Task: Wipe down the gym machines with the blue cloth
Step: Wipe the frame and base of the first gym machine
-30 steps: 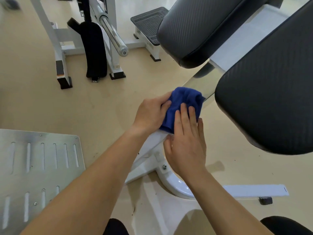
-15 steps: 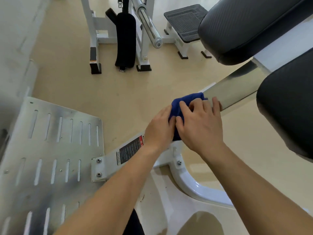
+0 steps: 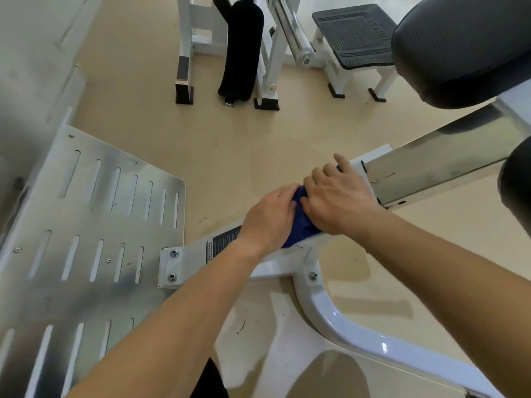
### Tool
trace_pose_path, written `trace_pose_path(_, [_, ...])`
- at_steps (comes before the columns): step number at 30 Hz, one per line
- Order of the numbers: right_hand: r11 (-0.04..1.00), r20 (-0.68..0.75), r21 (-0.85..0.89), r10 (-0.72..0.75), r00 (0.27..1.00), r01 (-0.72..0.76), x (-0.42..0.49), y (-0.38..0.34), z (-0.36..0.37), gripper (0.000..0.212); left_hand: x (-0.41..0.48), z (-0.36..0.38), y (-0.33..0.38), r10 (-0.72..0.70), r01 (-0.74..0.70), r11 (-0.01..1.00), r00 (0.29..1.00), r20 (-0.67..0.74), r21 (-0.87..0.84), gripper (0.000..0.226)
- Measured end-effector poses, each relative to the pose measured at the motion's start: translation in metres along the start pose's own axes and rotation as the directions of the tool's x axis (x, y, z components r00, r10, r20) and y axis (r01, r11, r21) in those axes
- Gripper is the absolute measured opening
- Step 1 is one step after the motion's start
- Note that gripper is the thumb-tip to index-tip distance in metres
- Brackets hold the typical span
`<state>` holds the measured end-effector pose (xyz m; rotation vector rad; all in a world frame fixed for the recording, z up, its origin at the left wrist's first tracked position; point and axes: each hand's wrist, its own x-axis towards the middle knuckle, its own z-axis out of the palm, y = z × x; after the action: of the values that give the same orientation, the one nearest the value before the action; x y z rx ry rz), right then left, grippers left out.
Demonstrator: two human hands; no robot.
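The blue cloth [image 3: 301, 225] lies bunched on the white frame beam [image 3: 195, 251] of the gym machine, mostly covered by both hands. My left hand [image 3: 270, 216] grips its left side with curled fingers. My right hand [image 3: 336, 199] presses down over its right side, fingers curled over the beam's far edge. Only a dark blue strip of the cloth shows between the two hands. A polished steel rail [image 3: 436, 165] continues from the beam toward the black seat pads.
A slotted metal footplate [image 3: 86, 239] is bolted to the beam at the left. Black pads [image 3: 459, 44] overhang at the upper right. The white curved base leg [image 3: 344, 326] runs to the lower right. Another white machine with a chrome bar [image 3: 293, 33] stands on the beige floor behind.
Both hands and the cloth have slid down the beam from the steel rail toward the footplate. The view has shifted left, showing more of the footplate.
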<state>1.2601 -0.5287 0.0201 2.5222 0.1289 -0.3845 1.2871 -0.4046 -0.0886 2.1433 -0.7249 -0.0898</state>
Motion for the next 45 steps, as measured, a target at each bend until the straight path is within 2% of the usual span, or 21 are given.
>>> trace_pose_path(3, [0.997, 0.044, 0.003, -0.073, 0.996, 0.073, 0.011, -0.031, 0.003, 0.054, -0.011, -0.008, -0.023, -0.077, 0.078, 0.997, 0.996, 0.054, -0.026, 0.037])
trace_pose_path(6, [0.998, 0.034, 0.005, -0.07, 0.997, 0.07, 0.011, -0.03, 0.004, 0.054, -0.007, -0.01, -0.021, -0.158, 0.166, 0.981, 0.984, 0.084, -0.1, 0.027])
trace_pose_path(9, [0.998, 0.008, -0.015, -0.056, 0.998, 0.056, 0.005, -0.005, 0.004, 0.056, -0.003, -0.006, -0.002, -0.112, 0.117, 0.978, 0.993, 0.038, -0.175, 0.022])
trace_pose_path(12, [0.994, -0.012, -0.081, -0.08, 0.997, 0.079, 0.004, -0.001, 0.005, 0.057, -0.007, -0.003, -0.003, -0.029, 0.028, 0.993, 1.0, -0.004, -0.115, 0.029])
trace_pose_path(14, [0.992, -0.016, -0.067, -0.104, 0.994, 0.103, 0.008, -0.014, 0.006, 0.056, -0.011, -0.006, -0.017, -0.011, 0.012, 0.998, 1.0, 0.012, -0.066, 0.036])
trace_pose_path(21, [0.982, -0.037, -0.018, -0.19, 0.981, 0.19, 0.025, -0.081, 0.022, 0.055, -0.044, -0.009, -0.075, -0.11, 0.108, 0.994, 0.99, 0.089, 0.021, 0.041])
trace_pose_path(27, [0.967, -0.055, -0.035, -0.253, 0.966, 0.251, 0.043, -0.099, 0.034, 0.053, -0.063, 0.004, -0.098, -0.152, 0.154, 0.987, 0.987, 0.06, -0.035, 0.048])
trace_pose_path(35, [0.949, -0.05, -0.02, -0.316, 0.948, 0.315, 0.066, -0.148, 0.047, 0.056, -0.091, 0.013, -0.146, -0.233, 0.228, 0.963, 0.972, 0.019, 0.144, 0.051])
trace_pose_path(39, [0.939, -0.076, -0.074, -0.34, 0.937, 0.335, 0.053, -0.14, 0.049, 0.06, -0.095, 0.018, -0.128, -0.251, 0.253, 0.967, 0.966, -0.061, 0.035, 0.05])
trace_pose_path(42, [0.931, -0.084, -0.148, -0.349, 0.933, 0.334, 0.035, -0.124, 0.05, 0.068, -0.102, 0.026, -0.116, -0.289, 0.289, 0.957, 0.957, -0.026, 0.004, 0.053])
trace_pose_path(45, [0.924, -0.061, -0.172, -0.356, 0.932, 0.342, 0.035, -0.127, 0.048, 0.069, -0.108, 0.026, -0.126, -0.285, 0.284, 0.958, 0.959, 0.0, 0.046, 0.053])
